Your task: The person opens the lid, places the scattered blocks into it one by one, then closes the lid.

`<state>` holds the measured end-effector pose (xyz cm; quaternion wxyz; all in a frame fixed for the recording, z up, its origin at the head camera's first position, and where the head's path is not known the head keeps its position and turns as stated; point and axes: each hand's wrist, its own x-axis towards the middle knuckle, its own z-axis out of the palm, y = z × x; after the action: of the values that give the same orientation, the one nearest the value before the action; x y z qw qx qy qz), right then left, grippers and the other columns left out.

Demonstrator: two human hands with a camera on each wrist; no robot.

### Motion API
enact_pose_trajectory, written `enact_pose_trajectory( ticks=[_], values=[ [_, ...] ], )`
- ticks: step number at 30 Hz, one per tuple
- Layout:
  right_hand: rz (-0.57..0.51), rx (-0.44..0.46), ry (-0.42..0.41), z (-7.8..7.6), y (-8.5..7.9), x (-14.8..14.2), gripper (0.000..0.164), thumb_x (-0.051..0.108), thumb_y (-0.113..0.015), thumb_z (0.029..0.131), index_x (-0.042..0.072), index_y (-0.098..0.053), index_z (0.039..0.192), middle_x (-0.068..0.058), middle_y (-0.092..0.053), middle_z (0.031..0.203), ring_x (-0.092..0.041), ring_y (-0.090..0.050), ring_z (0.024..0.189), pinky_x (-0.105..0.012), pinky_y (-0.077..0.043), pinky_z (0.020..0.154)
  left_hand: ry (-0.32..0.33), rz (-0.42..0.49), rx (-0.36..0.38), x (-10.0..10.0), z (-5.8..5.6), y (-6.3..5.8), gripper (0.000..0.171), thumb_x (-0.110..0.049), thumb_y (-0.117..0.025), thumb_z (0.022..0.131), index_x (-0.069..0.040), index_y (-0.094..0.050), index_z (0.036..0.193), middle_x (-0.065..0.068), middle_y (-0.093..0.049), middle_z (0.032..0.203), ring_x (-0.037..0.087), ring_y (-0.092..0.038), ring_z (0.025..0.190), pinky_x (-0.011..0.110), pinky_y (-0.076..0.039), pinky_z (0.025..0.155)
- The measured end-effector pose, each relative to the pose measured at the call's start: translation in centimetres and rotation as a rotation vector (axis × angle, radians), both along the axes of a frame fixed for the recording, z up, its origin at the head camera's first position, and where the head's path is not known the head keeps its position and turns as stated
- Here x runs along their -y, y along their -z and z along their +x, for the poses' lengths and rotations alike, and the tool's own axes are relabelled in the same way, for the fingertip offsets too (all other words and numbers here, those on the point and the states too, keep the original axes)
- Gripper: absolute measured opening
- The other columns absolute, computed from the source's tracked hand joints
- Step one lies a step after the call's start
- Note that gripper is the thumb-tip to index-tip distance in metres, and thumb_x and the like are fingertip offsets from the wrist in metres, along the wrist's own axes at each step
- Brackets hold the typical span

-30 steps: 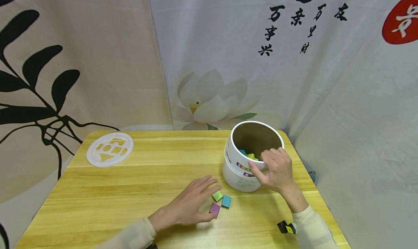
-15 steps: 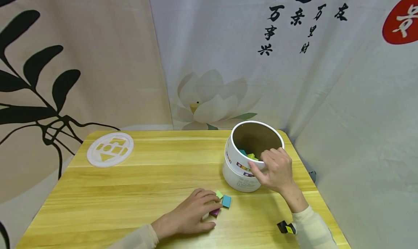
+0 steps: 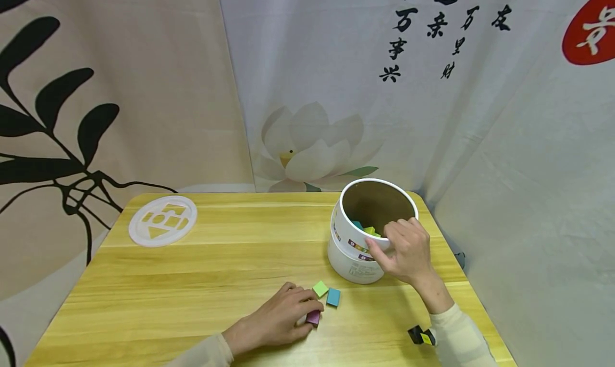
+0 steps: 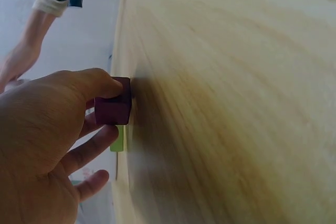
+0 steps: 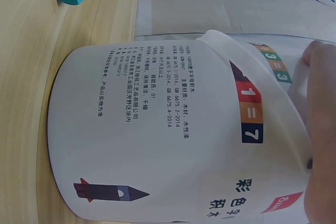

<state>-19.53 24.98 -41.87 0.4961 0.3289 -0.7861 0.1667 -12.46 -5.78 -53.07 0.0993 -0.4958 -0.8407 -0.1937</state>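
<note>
My left hand (image 3: pixel 278 318) pinches a purple cube block (image 3: pixel 313 318) on the wooden table. In the left wrist view the thumb presses the near side of this purple block, while the other fingers lie behind it, partly hidden. Just beyond the fingertips sit a light green block (image 3: pixel 320 288) and a blue block (image 3: pixel 333 297). To the right, my right hand (image 3: pixel 407 249) grips the rim of a white printed bucket (image 3: pixel 357 271), thumb outside and fingers over the edge. Yellow blocks (image 3: pixel 369 230) and a teal block (image 3: pixel 357 225) show inside the bucket.
A white round lid with shape cut-outs (image 3: pixel 139 231) lies at the table's back left. Behind the wooden table (image 3: pixel 230 239) hangs a printed cloth (image 3: pixel 326 62). A black strap piece with a yellow tag (image 3: pixel 420 335) is at the right sleeve.
My left hand has lowered and closed its fingers on the purple block, which has shifted slightly toward the near edge. The right hand and bucket have stayed in place.
</note>
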Motion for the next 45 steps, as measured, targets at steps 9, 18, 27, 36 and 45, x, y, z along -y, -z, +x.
enact_pose_trajectory(
  ticks=[9,18,27,36,45],
  values=[
    [-0.003,-0.010,-0.005,0.1,-0.1,-0.1,0.049,0.042,-0.063,0.085,0.013,-0.038,0.054,0.009,-0.027,0.052,-0.010,-0.024,0.048,-0.031,-0.019,0.047,-0.014,-0.006,0.000,0.3,0.1,0.0,0.029,-0.030,-0.080,0.076,-0.022,-0.072,0.103,-0.012,-0.064,0.097,0.004,-0.056,0.091,0.029,-0.046,0.084],
    [0.001,-0.020,-0.013,0.0,0.0,-0.1,0.049,0.040,-0.064,0.085,0.013,-0.037,0.054,0.009,-0.026,0.052,-0.011,-0.024,0.048,-0.031,-0.019,0.047,-0.037,0.028,0.043,0.4,-0.5,-1.7,0.034,-0.031,-0.079,0.074,-0.019,-0.070,0.104,-0.013,-0.060,0.095,0.001,-0.049,0.084,0.024,-0.044,0.076],
    [0.001,-0.016,-0.020,-0.1,0.1,-0.2,0.048,0.039,-0.065,0.084,0.014,-0.037,0.055,0.010,-0.024,0.054,-0.011,-0.024,0.047,-0.031,-0.019,0.047,-0.046,0.114,-0.013,0.5,-2.9,-5.9,0.031,-0.027,-0.079,0.073,-0.019,-0.069,0.101,-0.012,-0.062,0.095,0.001,-0.050,0.085,0.024,-0.045,0.075],
    [0.004,-0.017,-0.025,-0.2,0.2,-0.2,0.048,0.040,-0.064,0.085,0.014,-0.037,0.056,0.010,-0.025,0.054,-0.012,-0.026,0.047,-0.031,-0.019,0.047,-0.048,0.217,-0.070,0.4,-5.9,-10.5,0.028,-0.022,-0.077,0.075,-0.015,-0.070,0.101,-0.009,-0.063,0.093,0.005,-0.051,0.084,0.029,-0.047,0.076],
    [0.004,-0.013,-0.019,-0.2,0.2,-0.3,0.048,0.040,-0.064,0.085,0.014,-0.036,0.055,0.010,-0.024,0.054,-0.012,-0.025,0.047,-0.031,-0.019,0.047,-0.001,0.314,-0.070,-0.4,-8.8,-14.5,0.026,-0.016,-0.072,0.077,-0.010,-0.071,0.102,-0.006,-0.065,0.094,0.004,-0.059,0.086,0.024,-0.056,0.075]
  ],
)
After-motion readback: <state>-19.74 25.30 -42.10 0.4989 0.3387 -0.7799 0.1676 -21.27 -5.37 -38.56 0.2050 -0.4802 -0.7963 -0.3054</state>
